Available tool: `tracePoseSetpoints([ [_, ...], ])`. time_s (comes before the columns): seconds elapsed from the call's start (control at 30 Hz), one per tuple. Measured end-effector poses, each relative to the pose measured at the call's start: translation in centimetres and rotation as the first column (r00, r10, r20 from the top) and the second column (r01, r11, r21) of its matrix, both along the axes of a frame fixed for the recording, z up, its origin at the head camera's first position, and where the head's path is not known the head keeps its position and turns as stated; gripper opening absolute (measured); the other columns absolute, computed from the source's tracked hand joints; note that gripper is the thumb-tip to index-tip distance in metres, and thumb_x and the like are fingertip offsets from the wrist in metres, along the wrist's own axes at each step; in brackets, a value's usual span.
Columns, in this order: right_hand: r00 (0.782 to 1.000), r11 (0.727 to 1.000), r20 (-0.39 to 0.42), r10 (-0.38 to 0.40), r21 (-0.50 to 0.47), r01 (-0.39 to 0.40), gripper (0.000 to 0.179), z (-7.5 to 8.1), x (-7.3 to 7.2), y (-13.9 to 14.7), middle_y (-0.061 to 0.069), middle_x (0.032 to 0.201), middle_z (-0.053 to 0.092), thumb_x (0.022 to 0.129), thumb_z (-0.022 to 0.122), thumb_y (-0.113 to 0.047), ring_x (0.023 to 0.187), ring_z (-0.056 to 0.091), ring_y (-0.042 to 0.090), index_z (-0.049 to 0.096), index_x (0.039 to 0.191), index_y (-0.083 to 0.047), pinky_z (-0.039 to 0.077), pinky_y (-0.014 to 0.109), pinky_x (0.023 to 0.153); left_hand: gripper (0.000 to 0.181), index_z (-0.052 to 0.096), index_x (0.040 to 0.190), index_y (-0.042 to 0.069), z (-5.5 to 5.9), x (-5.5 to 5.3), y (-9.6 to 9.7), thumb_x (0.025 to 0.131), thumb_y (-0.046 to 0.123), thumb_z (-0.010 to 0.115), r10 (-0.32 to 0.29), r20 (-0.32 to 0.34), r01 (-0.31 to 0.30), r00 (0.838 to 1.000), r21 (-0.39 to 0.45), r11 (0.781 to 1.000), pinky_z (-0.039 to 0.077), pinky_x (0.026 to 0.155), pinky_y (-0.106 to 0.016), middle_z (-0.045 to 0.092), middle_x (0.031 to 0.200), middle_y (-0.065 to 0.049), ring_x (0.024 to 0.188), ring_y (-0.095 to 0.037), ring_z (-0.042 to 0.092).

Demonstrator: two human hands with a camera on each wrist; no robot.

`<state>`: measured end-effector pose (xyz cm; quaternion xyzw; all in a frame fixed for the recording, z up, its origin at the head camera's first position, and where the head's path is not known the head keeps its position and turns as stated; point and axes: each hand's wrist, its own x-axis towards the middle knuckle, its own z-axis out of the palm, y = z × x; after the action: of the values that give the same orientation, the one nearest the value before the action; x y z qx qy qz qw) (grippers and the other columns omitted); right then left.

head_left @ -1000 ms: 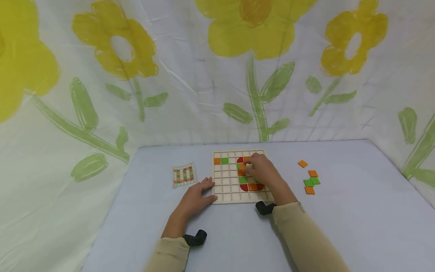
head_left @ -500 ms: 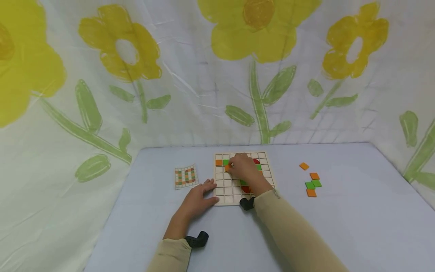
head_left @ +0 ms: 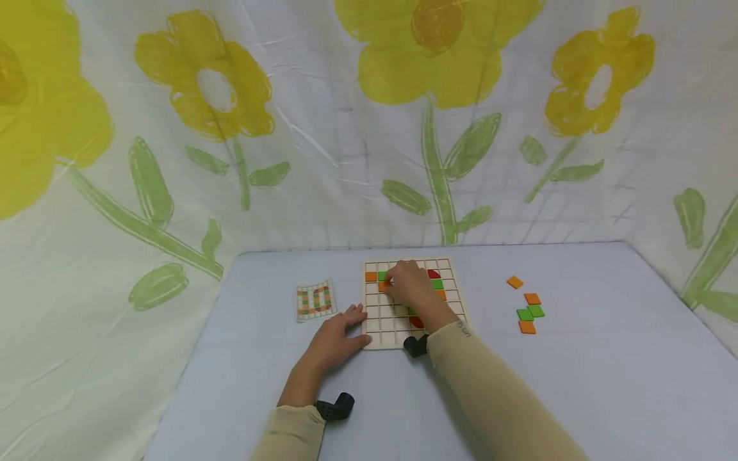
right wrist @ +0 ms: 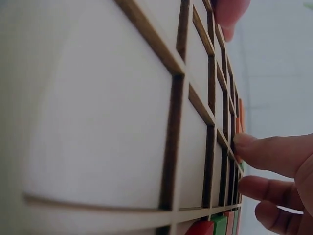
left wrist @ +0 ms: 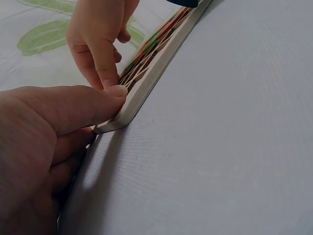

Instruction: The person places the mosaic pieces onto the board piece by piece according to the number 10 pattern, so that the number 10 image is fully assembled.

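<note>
Wide tabletop (head_left: 605, 378) surrounds the board (head_left: 371, 312) — left hand (head_left: 332, 341) touches its edge (left side).

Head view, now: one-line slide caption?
Right hand touches an orange tile on a gridded board, left hand at its edge, loose tiles lying off to the right.

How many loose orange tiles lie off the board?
3, right of the board: a rear tile lying apart, a middle tile behind the green tiles, a front tile before them.
</note>
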<state>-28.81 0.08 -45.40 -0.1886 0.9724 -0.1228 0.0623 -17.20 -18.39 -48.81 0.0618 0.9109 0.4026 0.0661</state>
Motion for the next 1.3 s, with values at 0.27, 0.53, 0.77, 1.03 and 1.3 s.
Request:
tracePoseSetpoints([
  [0.27, 1.0, 0.999, -0.013, 0.0, -0.053, -0.001, 0.021, -0.2, 0.5, 1.1, 0.007, 0.117, 0.066, 0.093, 0.068, -0.031, 0.113, 0.054, 0.034, 0.075, 0.112, -0.024, 0.052, 0.046, 0.09, 0.054, 0.06, 0.137, 0.015, -0.2, -0.1, 0.2, 0.087, 0.03, 0.075, -0.008, -0.005, 0.008, 1.0, -0.008, 1.0, 0.031, 0.118, -0.05, 0.046, 0.152, 0.002, 0.145, -0.022, 0.036],
  [0.53, 0.993, 0.941, 0.069, -0.096, -0.318, 0.113, 0.034, 1.1, 2.4, 5.4, 0.008, 0.119, 0.065, 0.095, 0.065, -0.033, 0.118, 0.051, 0.033, 0.069, 0.125, -0.018, 0.049, 0.049, 0.096, 0.055, 0.059, 0.137, 0.015, 0.0, 0.0, 0.4, 0.087, 0.029, 0.075, -0.003, -0.001, 0.003, 1.0, -0.011, 1.0, 0.03, 0.118, -0.051, 0.046, 0.152, 0.002, 0.145, -0.024, 0.036],
  [0.77, 0.969, 0.893, 0.099, -0.227, -0.377, 0.248, 0.039, 0.6, 3.4, 12.0, 0.016, 0.129, 0.061, 0.098, 0.06, -0.034, 0.124, 0.048, 0.039, 0.064, 0.131, -0.013, 0.045, 0.057, 0.101, 0.055, 0.059, 0.137, 0.015, -0.2, -0.1, 0.3, 0.087, 0.029, 0.075, 0.015, -0.001, -0.015, 1.0, -0.018, 1.0, 0.03, 0.118, -0.05, 0.046, 0.151, 0.003, 0.145, -0.023, 0.037],
  [1.03, 0.913, 0.837, 0.108, -0.394, -0.369, 0.404, 0.047, 0.3, 3.6, 20.3, 0.027, 0.13, 0.055, 0.098, 0.058, -0.032, 0.119, 0.049, 0.045, 0.056, 0.137, -0.005, 0.046, 0.057, 0.094, 0.055, 0.059, 0.137, 0.015, -0.1, -0.2, 0.1, 0.087, 0.029, 0.075, 0.019, -0.003, -0.019, 1.0, -0.007, 1.0, 0.03, 0.118, -0.051, 0.046, 0.152, 0.002, 0.145, -0.024, 0.036],
  [1.3, 0.786, 0.756, 0.333, -0.52, -0.248, 0.606, 0.06, 0.5, 5.2, 25.6, 0.032, 0.134, 0.046, 0.094, 0.059, -0.043, 0.113, 0.048, 0.045, 0.049, 0.135, -0.001, 0.046, 0.053, 0.088, 0.055, 0.059, 0.138, 0.016, -0.4, -0.3, 0.0, 0.087, 0.029, 0.076, 0.023, 0.009, -0.023, 1.0, -0.009, 1.0, 0.03, 0.118, -0.05, 0.045, 0.152, 0.004, 0.146, -0.022, 0.035],
])
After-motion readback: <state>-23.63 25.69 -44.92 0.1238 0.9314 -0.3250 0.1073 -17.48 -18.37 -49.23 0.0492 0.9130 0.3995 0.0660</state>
